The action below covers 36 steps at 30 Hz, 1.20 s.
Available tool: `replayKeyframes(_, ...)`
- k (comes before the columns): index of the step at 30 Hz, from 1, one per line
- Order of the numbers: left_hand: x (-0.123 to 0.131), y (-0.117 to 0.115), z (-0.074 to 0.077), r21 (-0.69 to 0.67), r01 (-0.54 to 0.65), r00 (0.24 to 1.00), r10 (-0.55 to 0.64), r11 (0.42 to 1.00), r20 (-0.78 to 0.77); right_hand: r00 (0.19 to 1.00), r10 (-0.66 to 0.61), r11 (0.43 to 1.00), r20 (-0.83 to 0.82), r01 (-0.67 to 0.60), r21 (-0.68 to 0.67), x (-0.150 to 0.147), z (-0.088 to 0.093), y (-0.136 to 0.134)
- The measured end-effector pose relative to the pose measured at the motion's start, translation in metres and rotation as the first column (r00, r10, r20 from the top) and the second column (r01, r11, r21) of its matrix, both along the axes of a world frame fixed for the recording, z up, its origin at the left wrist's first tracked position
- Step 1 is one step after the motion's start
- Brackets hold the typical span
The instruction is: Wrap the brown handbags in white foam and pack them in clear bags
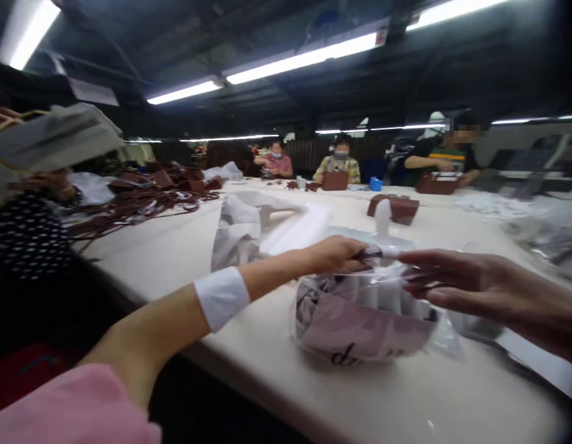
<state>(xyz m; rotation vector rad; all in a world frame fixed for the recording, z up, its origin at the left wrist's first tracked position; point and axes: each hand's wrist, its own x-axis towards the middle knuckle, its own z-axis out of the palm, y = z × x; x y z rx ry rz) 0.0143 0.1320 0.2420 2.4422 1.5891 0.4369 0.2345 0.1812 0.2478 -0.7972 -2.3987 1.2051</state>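
Note:
A clear plastic bag (445, 336) lies on the table around a mauve handbag (355, 324) with dark lettering and a grey patterned end. My left hand (341, 254) reaches over it, its fingers closed at the bag's top edge beside a small dark and white piece (383, 251). My right hand (471, 280) comes in from the right, blurred, with fingers stretched out and thumb apart; its fingertips are close to the white piece, and I cannot tell whether they touch it. A white upright tip (383, 216) stands just behind.
Crumpled white wrapping (237, 228) lies on the white table (166, 246). Brown straps and pieces (151, 197) are heaped at left, beside a person in dotted clothing (27, 237). A brown bag (394, 208) stands beyond. Several co-workers sit across; clear plastic (545, 237) lies right.

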Motion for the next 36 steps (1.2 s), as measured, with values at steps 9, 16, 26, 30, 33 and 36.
replayKeyframes(9,-0.047,0.002,0.016,-0.195,-0.078,0.978,0.113,0.978,0.173,0.996,-0.075,0.894,0.053,0.043,0.447,-0.002,0.004,-0.002)
replayKeyframes(16,-0.029,0.016,0.025,0.196,-0.238,0.918,0.155,0.951,0.364,0.976,-0.212,0.296,-0.058,0.121,0.947,0.004,0.023,-0.018)
replayKeyframes(26,-0.010,0.014,0.012,0.148,0.104,0.831,-0.167,0.984,0.530,0.999,0.035,0.850,0.028,-0.045,0.525,0.007,0.029,0.032)
replayKeyframes(30,-0.006,0.016,0.006,0.077,0.122,0.833,-0.144,0.990,0.535,0.977,0.210,0.969,0.046,-0.214,0.120,-0.004,0.011,0.058)
replayKeyframes(33,-0.013,0.022,0.001,0.023,0.041,0.831,-0.046,0.999,0.555,0.982,0.186,0.973,0.045,-0.190,0.131,-0.010,0.005,0.060)
replayKeyframes(36,-0.028,0.040,-0.005,-0.005,-0.131,0.750,0.103,0.991,0.654,0.985,0.174,0.959,0.012,-0.172,0.224,-0.015,0.005,0.056)
